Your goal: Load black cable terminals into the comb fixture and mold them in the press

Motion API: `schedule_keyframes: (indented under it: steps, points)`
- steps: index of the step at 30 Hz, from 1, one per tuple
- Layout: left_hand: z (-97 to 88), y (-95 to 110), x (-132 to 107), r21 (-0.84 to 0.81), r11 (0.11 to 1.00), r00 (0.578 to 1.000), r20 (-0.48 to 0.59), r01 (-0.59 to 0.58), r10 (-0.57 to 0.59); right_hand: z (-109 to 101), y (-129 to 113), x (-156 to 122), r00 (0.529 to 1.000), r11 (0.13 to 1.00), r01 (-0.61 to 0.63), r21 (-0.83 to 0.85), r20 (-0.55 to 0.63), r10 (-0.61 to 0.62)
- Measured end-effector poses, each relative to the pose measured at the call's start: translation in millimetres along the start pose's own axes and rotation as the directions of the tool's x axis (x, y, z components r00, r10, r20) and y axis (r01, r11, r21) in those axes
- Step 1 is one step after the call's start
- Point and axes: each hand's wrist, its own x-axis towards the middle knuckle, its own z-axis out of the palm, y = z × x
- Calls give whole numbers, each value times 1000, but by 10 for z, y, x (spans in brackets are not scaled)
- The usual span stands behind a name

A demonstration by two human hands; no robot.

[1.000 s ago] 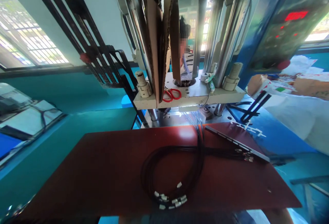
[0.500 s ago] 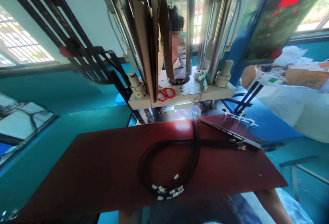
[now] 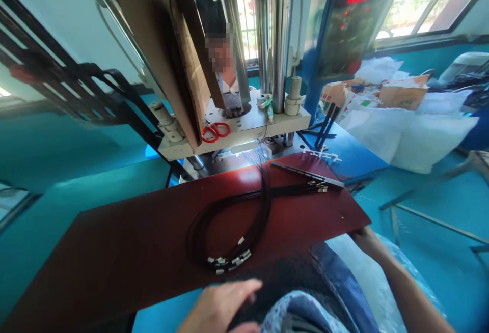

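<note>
1. Main thing here: a loose loop of thin black cables [image 3: 263,200], lying on a glossy reddish-brown flat board [image 3: 126,236], right of the board's middle.
2. Its small pale end pieces [image 3: 240,257] sit in a bunch near the board's near edge, with more over towards its right end.
3. Left hand [image 3: 221,302] is just off the board's near edge, over the lap. Fingers loosely bent, thumb apart, nothing visible in the gap.
4. Right hand [image 3: 361,233] is at the board's near right corner. Fingers are tucked out of sight, so can't tell if they're gripping or spread.
5. A long grey slotted metal strip [image 3: 305,173] lies slantwise on the board's right part, with white branched plastic-looking bits [image 3: 321,154] by the far right corner.
6. Past the board's far edge: a cream-painted metal press plate [image 3: 254,128] carrying red-handled scissors [image 3: 216,131] and upright brown cardboard [image 3: 194,76].
7. Way beyond the board, a co-worker [image 3: 229,82] shows behind the press columns [image 3: 280,43]; off to its right, white sacks [image 3: 416,139].
</note>
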Motion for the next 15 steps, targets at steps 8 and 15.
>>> schedule_keyframes:
  steps: [8, 15]
  points:
    - [59, 960, 1896, 675, 729, 861, -298, -116, 413, -410, -28, 104, 998, 999, 52, -15, -18, -53]
    - [62, 966, 2222, 775, 625, 920, -177, -89, 350, -675, -653, 328, 969, 962, 214, -172, -85, -231]
